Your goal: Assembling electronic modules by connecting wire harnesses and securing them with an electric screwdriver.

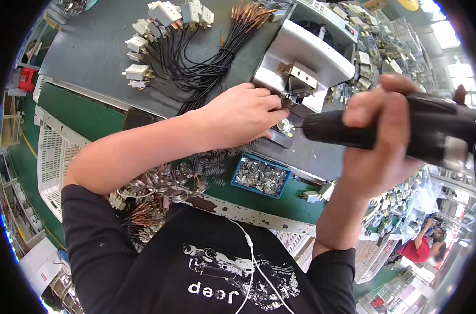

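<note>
My right hand (379,136) is wrapped round a thick black electric screwdriver (332,127); its tip points left at a small pale part with metal (285,127). That part sits at the fingertips of my left hand (248,112), whose fingers are bent and closed over it, hiding most of it. Just beyond the left fingers stands a light metal bench machine (285,49) with a bracket block (303,77) on its front. A bundle of black wires (206,68) with bare copper-coloured ends and white socket blocks (166,13) lies to the left of the machine.
A blue tray (261,176) of small metal pieces stands nearer me, beside dark coiled springs (211,162) and metal rings (177,180). Many socket blocks (368,57) are piled at the right. White plastic crates (60,157) flank the bench. A person in red (418,250) is at far right.
</note>
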A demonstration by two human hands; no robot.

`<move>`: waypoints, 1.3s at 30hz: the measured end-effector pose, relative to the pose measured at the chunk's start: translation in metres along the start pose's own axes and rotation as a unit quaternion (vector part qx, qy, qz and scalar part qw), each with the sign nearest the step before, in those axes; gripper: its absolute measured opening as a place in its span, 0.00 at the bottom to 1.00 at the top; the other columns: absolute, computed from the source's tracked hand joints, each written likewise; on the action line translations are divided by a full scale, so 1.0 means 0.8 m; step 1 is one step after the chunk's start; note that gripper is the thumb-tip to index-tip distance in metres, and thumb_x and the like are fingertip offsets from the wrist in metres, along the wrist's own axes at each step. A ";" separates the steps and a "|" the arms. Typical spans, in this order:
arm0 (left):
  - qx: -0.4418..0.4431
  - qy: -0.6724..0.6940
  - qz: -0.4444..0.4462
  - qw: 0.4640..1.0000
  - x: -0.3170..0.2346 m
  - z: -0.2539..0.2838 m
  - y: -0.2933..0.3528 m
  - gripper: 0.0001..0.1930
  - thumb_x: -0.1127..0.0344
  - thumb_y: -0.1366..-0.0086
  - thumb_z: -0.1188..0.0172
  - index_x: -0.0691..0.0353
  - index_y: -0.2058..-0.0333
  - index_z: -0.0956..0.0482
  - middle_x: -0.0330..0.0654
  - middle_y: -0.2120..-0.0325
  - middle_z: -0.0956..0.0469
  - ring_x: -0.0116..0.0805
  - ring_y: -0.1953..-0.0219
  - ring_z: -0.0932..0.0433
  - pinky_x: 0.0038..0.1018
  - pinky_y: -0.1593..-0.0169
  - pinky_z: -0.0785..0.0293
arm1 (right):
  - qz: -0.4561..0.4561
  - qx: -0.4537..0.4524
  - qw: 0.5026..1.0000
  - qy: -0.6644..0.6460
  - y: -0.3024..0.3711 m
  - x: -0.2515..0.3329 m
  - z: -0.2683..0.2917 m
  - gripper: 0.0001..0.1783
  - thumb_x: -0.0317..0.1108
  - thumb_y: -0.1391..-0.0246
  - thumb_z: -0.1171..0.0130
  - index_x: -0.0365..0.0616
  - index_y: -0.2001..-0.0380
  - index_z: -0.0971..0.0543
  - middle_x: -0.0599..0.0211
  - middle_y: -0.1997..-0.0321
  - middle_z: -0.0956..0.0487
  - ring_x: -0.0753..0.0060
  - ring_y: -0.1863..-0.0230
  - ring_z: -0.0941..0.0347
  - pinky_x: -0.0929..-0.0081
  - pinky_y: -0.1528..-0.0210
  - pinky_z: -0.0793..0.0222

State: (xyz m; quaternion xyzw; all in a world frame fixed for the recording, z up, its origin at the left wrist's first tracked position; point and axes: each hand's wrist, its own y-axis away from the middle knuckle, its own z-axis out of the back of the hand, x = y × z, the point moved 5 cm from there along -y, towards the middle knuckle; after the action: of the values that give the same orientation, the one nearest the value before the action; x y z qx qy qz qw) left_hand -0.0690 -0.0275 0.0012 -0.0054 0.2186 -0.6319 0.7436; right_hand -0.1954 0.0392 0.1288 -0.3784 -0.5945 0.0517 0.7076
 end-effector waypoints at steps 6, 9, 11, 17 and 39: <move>-0.009 0.058 -0.057 0.997 -0.008 0.014 0.003 0.16 0.62 0.43 0.33 0.53 0.55 0.18 0.36 0.66 0.22 0.35 0.58 0.22 0.33 0.54 0.28 | 0.035 -0.040 0.980 0.190 -0.035 -0.027 0.077 0.25 0.28 0.39 0.38 0.33 0.44 0.36 0.43 0.54 0.19 0.70 0.66 0.21 0.73 0.58 0.23; 0.016 0.075 -0.043 0.996 -0.009 0.015 0.011 0.15 0.64 0.43 0.33 0.50 0.55 0.18 0.34 0.66 0.21 0.33 0.59 0.21 0.32 0.56 0.29 | -0.009 -0.063 0.961 0.269 -0.039 -0.045 0.118 0.30 0.33 0.39 0.35 0.31 0.41 0.37 0.44 0.50 0.19 0.65 0.55 0.21 0.66 0.49 0.25; 0.001 0.058 -0.042 0.997 -0.007 0.016 0.016 0.16 0.63 0.43 0.32 0.50 0.55 0.18 0.35 0.66 0.21 0.33 0.60 0.21 0.32 0.56 0.29 | -0.013 -0.069 0.943 0.324 -0.034 -0.056 0.129 0.35 0.36 0.40 0.34 0.30 0.38 0.39 0.44 0.48 0.20 0.62 0.50 0.22 0.62 0.44 0.27; -0.287 0.114 0.113 0.944 0.045 0.127 0.039 0.13 0.66 0.39 0.33 0.57 0.55 0.20 0.40 0.60 0.21 0.42 0.58 0.22 0.33 0.51 0.28 | 0.048 -0.155 0.872 0.462 0.031 -0.058 0.233 0.18 0.31 0.34 0.44 0.32 0.46 0.29 0.53 0.46 0.22 0.59 0.49 0.22 0.63 0.44 0.26; 0.027 -0.254 0.013 0.967 0.059 0.045 0.053 0.03 0.67 0.48 0.40 0.56 0.73 0.20 0.34 0.71 0.23 0.33 0.55 0.26 0.30 0.45 0.32 | -0.455 0.121 0.867 -0.162 0.162 -0.087 0.078 0.26 0.27 0.33 0.52 0.36 0.33 0.38 0.41 0.43 0.24 0.64 0.57 0.21 0.68 0.59 0.20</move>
State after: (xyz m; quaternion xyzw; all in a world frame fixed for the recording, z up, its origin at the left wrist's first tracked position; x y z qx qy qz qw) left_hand -0.0126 -0.0731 0.0064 -0.1424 0.0053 -0.6060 0.7826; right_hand -0.2221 0.1240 -0.0041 0.0363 -0.7959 -0.1437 0.5870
